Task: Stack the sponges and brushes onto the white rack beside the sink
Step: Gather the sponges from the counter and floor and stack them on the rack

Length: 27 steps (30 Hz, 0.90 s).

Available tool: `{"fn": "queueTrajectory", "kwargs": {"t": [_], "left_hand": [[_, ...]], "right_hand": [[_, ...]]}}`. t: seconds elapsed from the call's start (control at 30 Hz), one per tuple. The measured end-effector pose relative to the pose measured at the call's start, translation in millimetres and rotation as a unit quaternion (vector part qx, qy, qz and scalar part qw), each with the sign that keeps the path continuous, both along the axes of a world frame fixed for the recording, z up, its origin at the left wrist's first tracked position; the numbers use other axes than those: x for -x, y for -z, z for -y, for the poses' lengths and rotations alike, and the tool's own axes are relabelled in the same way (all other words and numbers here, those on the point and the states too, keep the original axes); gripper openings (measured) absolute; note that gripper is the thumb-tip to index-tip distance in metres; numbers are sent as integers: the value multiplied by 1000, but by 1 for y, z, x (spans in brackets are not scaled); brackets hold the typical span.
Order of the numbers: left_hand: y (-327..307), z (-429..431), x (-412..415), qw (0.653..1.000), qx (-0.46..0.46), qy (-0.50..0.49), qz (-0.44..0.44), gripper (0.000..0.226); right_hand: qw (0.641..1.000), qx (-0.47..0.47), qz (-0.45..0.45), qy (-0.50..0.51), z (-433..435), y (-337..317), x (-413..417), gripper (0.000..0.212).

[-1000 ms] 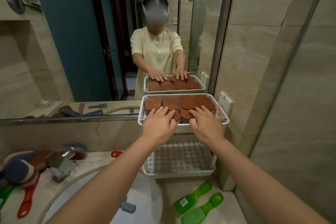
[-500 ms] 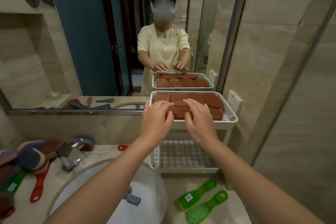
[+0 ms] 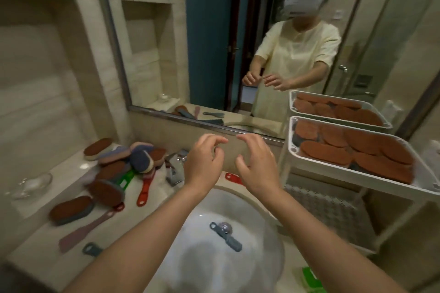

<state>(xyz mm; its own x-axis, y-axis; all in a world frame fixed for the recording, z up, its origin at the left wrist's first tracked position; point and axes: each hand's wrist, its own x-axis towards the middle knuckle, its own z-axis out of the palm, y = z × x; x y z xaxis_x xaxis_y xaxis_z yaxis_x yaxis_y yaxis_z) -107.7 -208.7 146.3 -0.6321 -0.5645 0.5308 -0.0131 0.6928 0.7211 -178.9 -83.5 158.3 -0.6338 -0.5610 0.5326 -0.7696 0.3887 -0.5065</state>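
The white rack (image 3: 357,175) stands right of the sink, its top tray filled with several brown oval sponges (image 3: 325,153). A perforated lower shelf (image 3: 321,207) shows beneath. My left hand (image 3: 202,164) and my right hand (image 3: 257,166) hover side by side above the sink's back edge, fingers loosely curled, holding nothing. Left of the tap lies a pile of sponges (image 3: 133,157) with brushes, among them a red-handled brush (image 3: 145,189) and a pink-handled one (image 3: 81,233). One brown sponge (image 3: 71,209) lies apart near the front. A grey-blue brush (image 3: 226,236) lies in the basin.
The white sink (image 3: 257,245) is in front of me, with the chrome tap (image 3: 175,169) behind it. A glass dish (image 3: 31,184) sits at the far left. A mirror (image 3: 238,43) runs along the wall. Something green (image 3: 309,278) lies at the bottom right.
Both hands have left the rack's top tray and swung left to the middle above the sink. My view has turned left, so the counter's sponge pile now shows.
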Motion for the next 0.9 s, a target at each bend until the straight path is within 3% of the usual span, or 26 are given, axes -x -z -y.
{"fn": "queueTrajectory", "kwargs": {"t": [0.3, 0.63, 0.9], "left_hand": [[33, 97, -70, 994, -8, -99, 50, 23], [84, 193, -154, 971, -50, -198, 128, 20], [119, 264, -200, 952, -93, -209, 202, 24]], "right_hand": [[994, -25, 52, -94, 116, 27, -47, 38], [977, -90, 121, -150, 231, 85, -101, 45], [949, -164, 168, -212, 312, 131, -130, 54]]}}
